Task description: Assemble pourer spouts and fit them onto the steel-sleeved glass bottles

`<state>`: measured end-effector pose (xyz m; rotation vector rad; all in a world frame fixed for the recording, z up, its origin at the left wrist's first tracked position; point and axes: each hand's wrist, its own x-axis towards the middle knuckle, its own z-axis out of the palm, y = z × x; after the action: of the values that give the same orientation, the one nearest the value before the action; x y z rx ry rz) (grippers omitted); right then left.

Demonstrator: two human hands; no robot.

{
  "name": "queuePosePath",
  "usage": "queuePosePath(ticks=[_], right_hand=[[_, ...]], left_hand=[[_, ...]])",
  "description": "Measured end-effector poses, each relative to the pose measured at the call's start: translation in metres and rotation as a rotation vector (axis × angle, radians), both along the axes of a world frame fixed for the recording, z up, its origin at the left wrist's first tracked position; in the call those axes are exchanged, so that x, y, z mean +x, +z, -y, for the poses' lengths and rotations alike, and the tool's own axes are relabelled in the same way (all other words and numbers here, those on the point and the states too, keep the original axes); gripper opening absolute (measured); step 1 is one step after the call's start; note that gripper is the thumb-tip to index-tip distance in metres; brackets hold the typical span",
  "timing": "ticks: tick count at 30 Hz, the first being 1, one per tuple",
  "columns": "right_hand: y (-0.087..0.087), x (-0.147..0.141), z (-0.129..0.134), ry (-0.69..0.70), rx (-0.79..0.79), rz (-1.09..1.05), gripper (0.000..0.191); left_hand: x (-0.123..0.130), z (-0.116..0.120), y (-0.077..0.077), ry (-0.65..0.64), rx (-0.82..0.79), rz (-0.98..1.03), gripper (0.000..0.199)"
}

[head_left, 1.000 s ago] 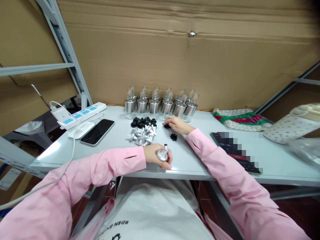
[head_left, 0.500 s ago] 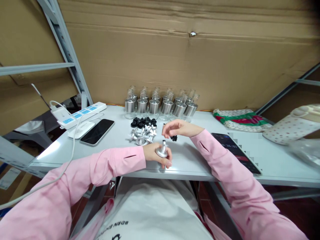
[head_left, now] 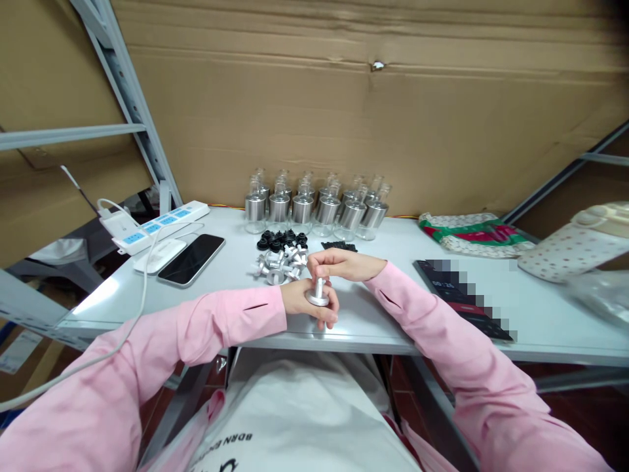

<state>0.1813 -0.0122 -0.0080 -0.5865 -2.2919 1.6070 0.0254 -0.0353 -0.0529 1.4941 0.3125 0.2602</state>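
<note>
My left hand (head_left: 304,298) is closed around a silver metal fitting (head_left: 318,298) with a round disc base and an upright stem. Over it, the thumb and fingers of my right hand (head_left: 341,264) are pinched together at the top of the stem. Whatever lies between those fingertips is hidden. Beyond my left hand lies a pile of similar silver fittings (head_left: 282,265). A heap of black stoppers (head_left: 280,240) sits just behind that pile. Small black pieces (head_left: 339,246) show partly past my right hand.
Several glass bottles with metal sleeves (head_left: 303,208) stand in rows at the back. To the left are a phone (head_left: 191,260), a white power strip (head_left: 164,226) and a cable. A dark-screened device (head_left: 462,298), a patterned cloth (head_left: 474,236) and a dotted white container (head_left: 574,242) lie to the right.
My right hand has moved down and left, and its fingers have closed at the stem's top, covering the black tip seen there before. My left hand has barely moved.
</note>
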Motion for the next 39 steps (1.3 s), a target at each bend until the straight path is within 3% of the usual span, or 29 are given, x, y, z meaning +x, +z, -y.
queuePosePath(ticks=[11,17,28,39], right_hand=[[0.005,-0.003,0.004,-0.013,0.07,0.021,0.041],[-0.003,-0.002,-0.003,-0.15,0.169,0.0,0.044],[-0.001,-0.005,0.001,-0.303,0.305,0.162,0.051],[-0.002,0.001,-0.003,-0.284,0.195,0.223,0.055]], left_hand=[[0.002,-0.003,-0.003,-0.004,-0.021,0.04,0.047],[0.005,-0.007,-0.005,0.034,-0.079,0.133,0.061],[0.004,-0.001,-0.002,0.115,-0.039,0.07,0.048],[0.004,-0.003,-0.003,0.154,-0.031,0.055,0.043]])
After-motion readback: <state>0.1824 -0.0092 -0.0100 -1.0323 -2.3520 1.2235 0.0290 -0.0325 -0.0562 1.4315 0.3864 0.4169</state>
